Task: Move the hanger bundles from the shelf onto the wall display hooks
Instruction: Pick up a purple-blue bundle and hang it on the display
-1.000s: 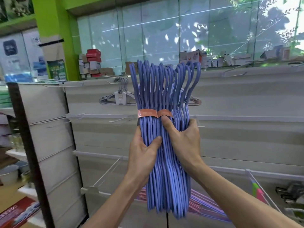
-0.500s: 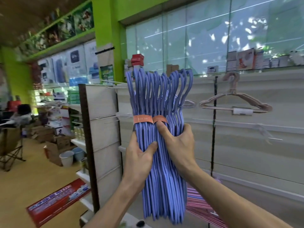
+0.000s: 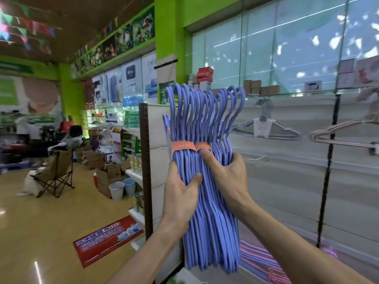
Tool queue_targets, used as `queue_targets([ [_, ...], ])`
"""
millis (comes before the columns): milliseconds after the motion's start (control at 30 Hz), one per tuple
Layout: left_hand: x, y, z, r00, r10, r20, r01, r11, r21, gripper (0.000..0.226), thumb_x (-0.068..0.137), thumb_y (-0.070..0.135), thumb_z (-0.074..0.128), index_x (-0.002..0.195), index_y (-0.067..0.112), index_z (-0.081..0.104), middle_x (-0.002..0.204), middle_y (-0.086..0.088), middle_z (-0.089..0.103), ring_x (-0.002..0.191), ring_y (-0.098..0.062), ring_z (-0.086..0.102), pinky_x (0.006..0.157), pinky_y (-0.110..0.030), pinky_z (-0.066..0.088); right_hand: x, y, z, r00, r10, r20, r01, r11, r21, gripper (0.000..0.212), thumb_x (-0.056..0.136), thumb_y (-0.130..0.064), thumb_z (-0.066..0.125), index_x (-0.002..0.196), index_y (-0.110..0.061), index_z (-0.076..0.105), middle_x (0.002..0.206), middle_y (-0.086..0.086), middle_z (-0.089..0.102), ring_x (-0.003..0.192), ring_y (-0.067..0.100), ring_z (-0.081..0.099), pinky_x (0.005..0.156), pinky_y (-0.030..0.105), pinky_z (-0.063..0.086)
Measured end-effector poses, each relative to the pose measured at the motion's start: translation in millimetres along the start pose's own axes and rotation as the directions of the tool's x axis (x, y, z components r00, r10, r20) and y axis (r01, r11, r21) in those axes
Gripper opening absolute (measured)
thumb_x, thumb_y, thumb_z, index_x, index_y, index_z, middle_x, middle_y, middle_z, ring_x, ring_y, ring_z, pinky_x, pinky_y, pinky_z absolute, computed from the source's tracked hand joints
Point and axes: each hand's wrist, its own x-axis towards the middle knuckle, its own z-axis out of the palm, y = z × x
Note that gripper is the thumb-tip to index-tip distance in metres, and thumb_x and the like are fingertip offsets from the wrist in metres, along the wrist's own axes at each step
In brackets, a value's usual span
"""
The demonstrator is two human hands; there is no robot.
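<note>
I hold a thick bundle of blue hangers (image 3: pixel 207 124) upright in front of the white slat wall (image 3: pixel 287 191), its hooks pointing up and two orange paper bands around its neck. My left hand (image 3: pixel 180 197) grips the bundle from the left, thumb across the front. My right hand (image 3: pixel 227 177) grips it from the right, with the index finger up by the bands. More pink and blue hanger bundles (image 3: pixel 260 261) lie on the shelf below. A wall display hook (image 3: pixel 258 158) juts out just right of my hands.
A grey hanger set (image 3: pixel 264 128) and a pink hanger set (image 3: pixel 344 134) hang on the wall to the right. The brown end post (image 3: pixel 146 160) of the shelving stands left of the bundle. Beyond it the shop aisle holds a folding chair (image 3: pixel 55 173), buckets and boxes.
The view has swung left along the wall, bringing the aisle and shelving end into sight. The bundle stays upright in both hands with the same grip.
</note>
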Motion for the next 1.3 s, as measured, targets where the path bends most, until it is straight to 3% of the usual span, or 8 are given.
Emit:
queue_targets([
  [367,100.8,-57.5,18.8,0.999,-0.017,-0.038,0.018,0.999,0.033,0.041,0.097,-0.002,0.057,0.131,0.020,0.050,0.121,-0.003,0.067,0.108,-0.018,0.068,0.094,-0.047,0.056,110.3,36.3,31.1,0.995,0.058,0.077,-0.057,0.998,-0.017,0.059,0.066,-0.054,0.086,0.105,-0.015,0.064,0.098,0.001,0.074,0.085,0.016,0.074,0.081,0.044,0.061],
  [500,148.1,-83.9,32.6,0.999,-0.029,-0.039,0.031,0.998,0.047,0.049,0.096,0.000,0.057,0.140,0.017,0.043,0.135,-0.007,0.059,0.122,-0.026,0.061,0.102,-0.050,0.051,160.3,53.4,40.6,0.992,0.086,0.093,-0.085,0.996,-0.016,0.064,0.065,-0.055,0.086,0.106,-0.010,0.064,0.098,0.006,0.075,0.085,0.022,0.074,0.079,0.046,0.061],
  [733,229.7,-135.6,47.6,0.999,-0.038,-0.035,0.042,0.994,0.099,0.045,0.095,0.004,0.058,0.136,0.016,0.043,0.129,-0.009,0.061,0.119,-0.028,0.062,0.101,-0.052,0.050,242.5,87.3,60.6,0.986,0.129,0.109,-0.125,0.991,-0.040,0.062,0.068,-0.050,0.086,0.105,-0.004,0.068,0.093,0.011,0.076,0.080,0.025,0.075,0.074,0.046,0.062],
  [900,265.5,-160.4,55.2,0.998,-0.017,-0.060,0.027,0.984,0.178,0.057,0.093,0.010,0.059,0.144,0.010,0.034,0.145,-0.014,0.048,0.134,-0.030,0.049,0.108,-0.051,0.044,286.2,111.5,70.8,0.984,0.130,0.124,-0.120,0.989,-0.082,0.051,0.068,-0.050,0.086,0.094,-0.009,0.071,0.082,0.006,0.077,0.066,0.016,0.074,0.055,0.030,0.059],
  [967,275.4,-167.5,58.2,0.998,-0.005,-0.065,0.018,0.978,0.207,0.047,0.094,0.008,0.058,0.137,0.009,0.040,0.135,-0.013,0.054,0.125,-0.027,0.055,0.103,-0.050,0.048,300.7,119.5,74.0,0.983,0.130,0.128,-0.116,0.986,-0.116,0.052,0.067,-0.053,0.085,0.093,-0.010,0.070,0.081,0.005,0.076,0.064,0.015,0.073,0.052,0.027,0.056],
  [1067,289.7,-174.0,60.6,0.998,-0.001,-0.058,0.015,0.970,0.243,0.030,0.088,0.008,0.059,0.114,0.011,0.046,0.109,-0.016,0.060,0.101,-0.034,0.063,0.087,-0.055,0.053,323.6,127.2,79.5,0.979,0.139,0.148,-0.115,0.981,-0.158,0.056,0.065,-0.057,0.083,0.091,-0.009,0.073,0.081,0.007,0.077,0.068,0.019,0.075,0.063,0.036,0.061],
  [1233,318.2,-177.0,61.4,1.000,-0.010,-0.025,0.016,0.970,0.243,0.033,0.080,0.008,0.061,0.110,0.009,0.047,0.107,-0.022,0.061,0.095,-0.039,0.063,0.075,-0.054,0.056,359.1,129.8,89.3,0.974,0.175,0.144,-0.142,0.966,-0.216,0.089,0.066,-0.067,0.077,0.101,0.015,0.067,0.102,0.030,0.070,0.070,0.026,0.067,0.072,0.041,0.057],
  [1300,333.7,-178.8,62.3,1.000,0.000,-0.013,0.003,0.972,0.236,0.031,0.080,0.006,0.059,0.109,0.006,0.048,0.105,-0.023,0.061,0.092,-0.039,0.064,0.076,-0.056,0.055,373.0,127.7,94.2,0.973,0.176,0.150,-0.138,0.963,-0.234,0.076,0.065,-0.068,0.077,0.088,0.004,0.068,0.098,0.031,0.070,0.070,0.026,0.063,0.071,0.040,0.056],
])
